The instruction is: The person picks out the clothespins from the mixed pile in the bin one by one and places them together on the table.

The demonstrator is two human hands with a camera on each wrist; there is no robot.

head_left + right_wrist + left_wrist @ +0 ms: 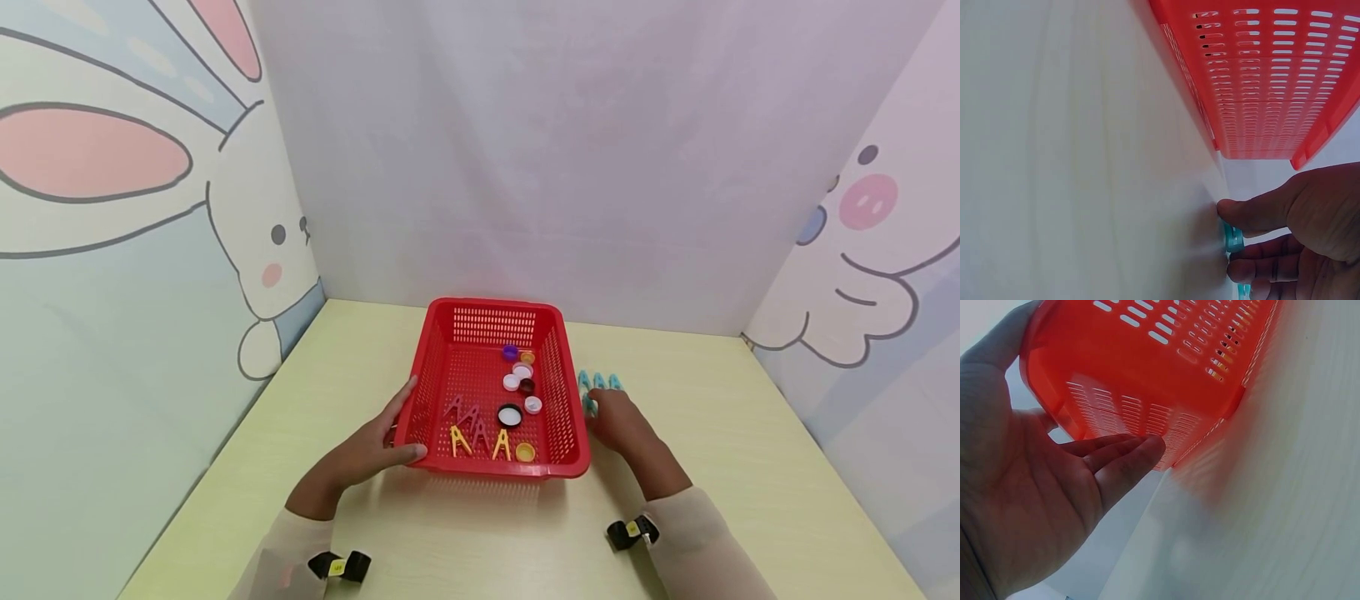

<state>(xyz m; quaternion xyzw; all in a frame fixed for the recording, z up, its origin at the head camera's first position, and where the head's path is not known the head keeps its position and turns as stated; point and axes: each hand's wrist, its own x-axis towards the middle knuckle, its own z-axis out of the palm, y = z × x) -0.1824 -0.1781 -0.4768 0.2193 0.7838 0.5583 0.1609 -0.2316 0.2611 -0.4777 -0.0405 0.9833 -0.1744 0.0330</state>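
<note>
A red perforated basket [487,469] sits on the table. My left hand [367,450] holds its near left corner, thumb over the rim and fingers [1129,465] stretched along the outer wall. To the right of the basket my right hand [622,421] pinches a teal clothespin [1233,237] low at the tabletop, between thumb and fingers. More teal clothespins [598,380] lie in a row just beyond that hand. Inside the basket are pink clothespins [471,415], yellow clothespins [502,445] and several bottle caps, including a black-rimmed one [510,416] and a purple one [510,352].
The pale wooden table [720,467] reaches back to a white curtain [525,167]. Walls with cartoon drawings stand at the left [112,350] and right [885,292]. The basket's right wall rises close beside my right hand.
</note>
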